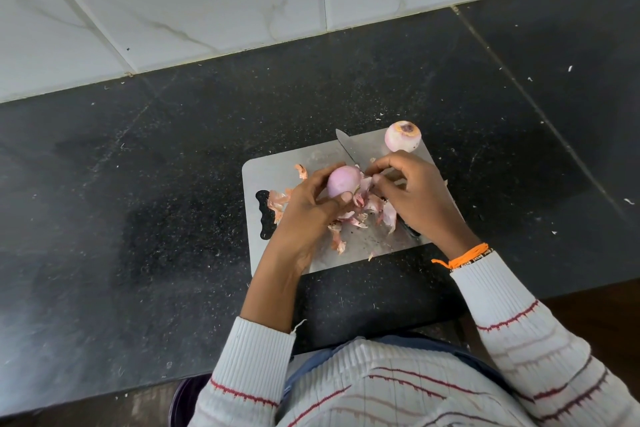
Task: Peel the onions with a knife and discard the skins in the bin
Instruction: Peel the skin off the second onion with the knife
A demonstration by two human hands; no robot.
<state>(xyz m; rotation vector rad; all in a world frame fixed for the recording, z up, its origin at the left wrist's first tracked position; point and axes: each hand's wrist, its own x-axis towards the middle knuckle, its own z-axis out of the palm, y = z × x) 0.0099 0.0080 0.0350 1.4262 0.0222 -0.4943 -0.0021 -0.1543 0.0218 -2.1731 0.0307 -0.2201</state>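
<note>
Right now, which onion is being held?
The smooth pink onion in the left hand; the other onion sits alone at the board's far corner.

head camera looks steeply down, close over the counter [138, 184].

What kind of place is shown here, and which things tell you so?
Most likely a home kitchen. A dark stone counter meets a white tiled wall, and a steel cutting board on it carries a knife, peeled onions and loose skins.

White ribbed sweater [512, 333] with red stripes; orange wrist thread [462, 256].
</note>
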